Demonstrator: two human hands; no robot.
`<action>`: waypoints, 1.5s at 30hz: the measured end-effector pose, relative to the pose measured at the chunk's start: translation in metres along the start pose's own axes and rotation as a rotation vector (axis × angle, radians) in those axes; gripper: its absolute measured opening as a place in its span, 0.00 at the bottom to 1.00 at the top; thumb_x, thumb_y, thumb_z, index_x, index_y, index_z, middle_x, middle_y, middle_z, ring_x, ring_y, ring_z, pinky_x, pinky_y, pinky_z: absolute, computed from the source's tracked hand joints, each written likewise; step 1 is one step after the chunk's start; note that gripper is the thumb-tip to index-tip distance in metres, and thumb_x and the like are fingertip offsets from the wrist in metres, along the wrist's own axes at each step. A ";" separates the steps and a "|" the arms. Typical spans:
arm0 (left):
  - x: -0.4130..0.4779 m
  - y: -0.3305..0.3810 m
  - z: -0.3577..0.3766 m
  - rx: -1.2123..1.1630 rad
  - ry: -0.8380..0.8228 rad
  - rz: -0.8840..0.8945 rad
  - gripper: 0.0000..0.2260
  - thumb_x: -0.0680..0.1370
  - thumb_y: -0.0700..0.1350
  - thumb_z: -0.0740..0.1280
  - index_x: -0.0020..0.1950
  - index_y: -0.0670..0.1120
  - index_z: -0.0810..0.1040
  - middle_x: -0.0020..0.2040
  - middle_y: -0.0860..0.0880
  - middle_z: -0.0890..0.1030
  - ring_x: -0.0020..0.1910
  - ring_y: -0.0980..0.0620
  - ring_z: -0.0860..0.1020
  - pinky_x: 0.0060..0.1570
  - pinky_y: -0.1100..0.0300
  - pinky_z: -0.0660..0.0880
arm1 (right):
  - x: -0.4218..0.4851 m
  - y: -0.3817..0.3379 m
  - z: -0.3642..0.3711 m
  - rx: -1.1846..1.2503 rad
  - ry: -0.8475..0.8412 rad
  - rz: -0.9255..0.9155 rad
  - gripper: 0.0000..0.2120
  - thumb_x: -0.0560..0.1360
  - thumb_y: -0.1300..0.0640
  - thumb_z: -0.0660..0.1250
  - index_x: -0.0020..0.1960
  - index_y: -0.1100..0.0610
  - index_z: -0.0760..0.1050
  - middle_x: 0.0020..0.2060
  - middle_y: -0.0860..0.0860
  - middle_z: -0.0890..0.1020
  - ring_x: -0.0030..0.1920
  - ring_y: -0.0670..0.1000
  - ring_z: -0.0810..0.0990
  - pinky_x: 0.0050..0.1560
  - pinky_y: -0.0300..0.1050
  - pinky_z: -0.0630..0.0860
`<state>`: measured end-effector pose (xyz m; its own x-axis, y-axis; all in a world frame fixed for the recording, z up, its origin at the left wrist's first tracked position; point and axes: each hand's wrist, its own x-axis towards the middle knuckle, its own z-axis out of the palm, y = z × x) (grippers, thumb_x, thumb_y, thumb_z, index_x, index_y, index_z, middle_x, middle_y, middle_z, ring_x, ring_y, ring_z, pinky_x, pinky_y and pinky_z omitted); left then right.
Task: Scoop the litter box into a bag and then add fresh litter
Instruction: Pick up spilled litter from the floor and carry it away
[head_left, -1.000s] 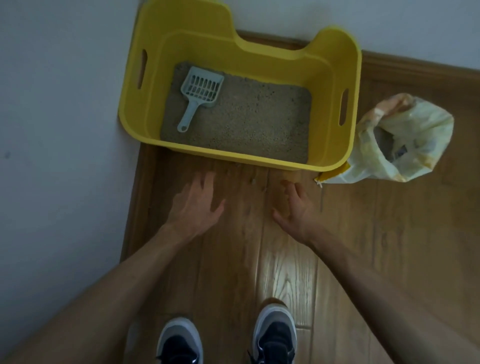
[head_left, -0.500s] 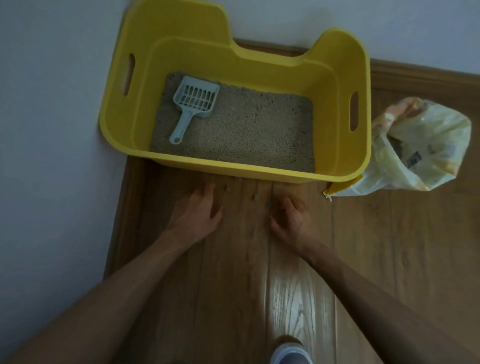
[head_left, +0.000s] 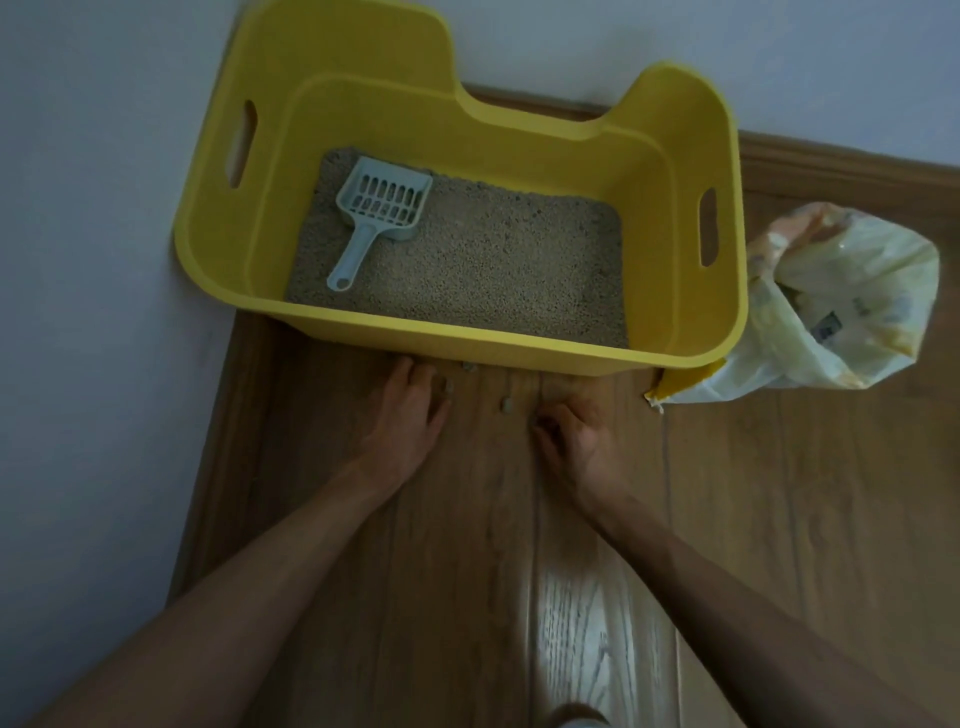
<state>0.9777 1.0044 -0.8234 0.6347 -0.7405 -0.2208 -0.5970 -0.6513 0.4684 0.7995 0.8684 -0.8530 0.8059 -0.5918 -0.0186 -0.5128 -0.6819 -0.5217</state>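
A white wall (head_left: 93, 260) runs down my left and another behind, with a wooden baseboard (head_left: 841, 156) along the far one, so the yellow litter box (head_left: 467, 340) sits tucked into the corner on the wooden floor (head_left: 779, 519). Just beside its right wall lies a pale yellow litter bag (head_left: 841, 312), on its side with the mouth open toward the box. A few small clumps (head_left: 505, 404) are scattered on the floor between my hands, right in front of the box's near wall. My left hand (head_left: 405, 421) lies palm down, fingers loosely spread and holding nothing, fingertips close to the box's base. My right hand (head_left: 582, 441) has its fingers curled inward; whether they pinch anything I cannot tell. Inside the box, grey-beige litter (head_left: 493, 270) covers the bottom evenly, and a pale blue slotted scoop (head_left: 382, 210) rests on it at the left end, handle pointing toward me.
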 end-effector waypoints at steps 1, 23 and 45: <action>0.000 -0.001 0.003 -0.015 0.013 -0.002 0.13 0.78 0.46 0.67 0.59 0.40 0.76 0.58 0.39 0.74 0.54 0.39 0.76 0.53 0.49 0.71 | 0.001 0.000 0.001 0.005 0.004 -0.002 0.07 0.73 0.61 0.69 0.48 0.62 0.79 0.44 0.59 0.78 0.43 0.59 0.79 0.42 0.47 0.75; 0.009 0.014 0.023 -0.142 0.200 0.007 0.02 0.74 0.38 0.71 0.45 0.42 0.83 0.45 0.43 0.79 0.42 0.42 0.79 0.44 0.52 0.75 | 0.037 -0.023 0.022 0.082 0.085 -0.212 0.05 0.73 0.61 0.66 0.43 0.63 0.77 0.40 0.58 0.78 0.41 0.55 0.75 0.42 0.43 0.69; 0.021 0.038 0.038 -0.205 0.332 -0.317 0.07 0.74 0.50 0.71 0.41 0.48 0.83 0.43 0.46 0.84 0.43 0.42 0.80 0.40 0.54 0.70 | 0.002 0.008 0.007 0.124 0.093 -0.084 0.07 0.72 0.59 0.70 0.48 0.61 0.79 0.43 0.56 0.79 0.40 0.56 0.80 0.38 0.50 0.79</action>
<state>0.9499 0.9579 -0.8430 0.9109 -0.3975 -0.1107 -0.2622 -0.7649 0.5884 0.7996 0.8647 -0.8636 0.8106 -0.5762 0.1049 -0.3999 -0.6753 -0.6197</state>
